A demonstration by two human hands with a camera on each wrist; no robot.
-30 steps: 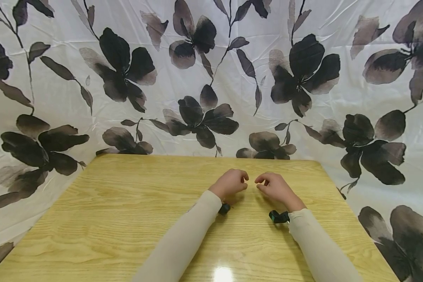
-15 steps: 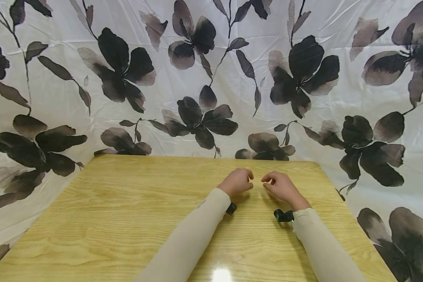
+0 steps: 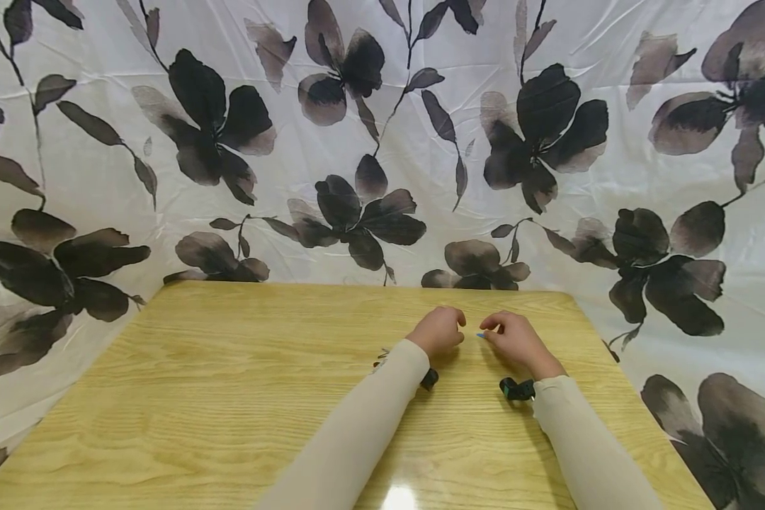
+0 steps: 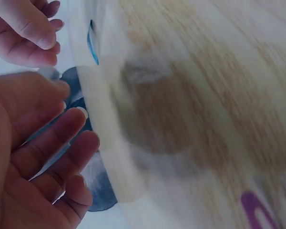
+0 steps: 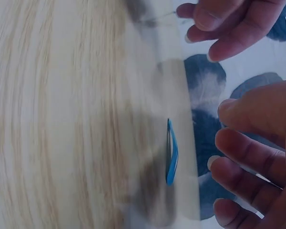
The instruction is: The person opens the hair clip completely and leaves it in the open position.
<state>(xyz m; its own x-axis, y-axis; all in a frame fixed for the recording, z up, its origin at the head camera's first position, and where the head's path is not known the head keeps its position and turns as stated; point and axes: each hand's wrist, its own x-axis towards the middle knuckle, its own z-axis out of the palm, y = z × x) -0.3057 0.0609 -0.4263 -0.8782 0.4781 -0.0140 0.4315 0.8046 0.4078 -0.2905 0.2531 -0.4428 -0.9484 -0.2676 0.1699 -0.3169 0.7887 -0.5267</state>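
My left hand [image 3: 438,331] and right hand [image 3: 515,338] face each other a small gap apart over the far right of the table. In both wrist views the fingers are loosely bent and hold nothing. A slim, slightly bowed blue piece [image 5: 172,162], narrow at one end, is near the table's far edge, beside the right fingertips. From the head, the same blue piece [image 3: 481,335] shows as a small sliver there. A purple loop-shaped piece [image 4: 257,210] with a pale middle enters the left wrist view at its lower right corner.
The wooden table [image 3: 229,368] spreads wide to the left. A floral curtain [image 3: 357,142] hangs behind and along both sides. Small dark thin shapes [image 3: 380,358] show at the edge of the left sleeve. Each wrist bears a black camera [image 3: 516,389].
Both hands have shifted slightly right, the left more than the right. A blue sliver now shows by the right fingertips, and thin dark shapes show at the left sleeve's edge.
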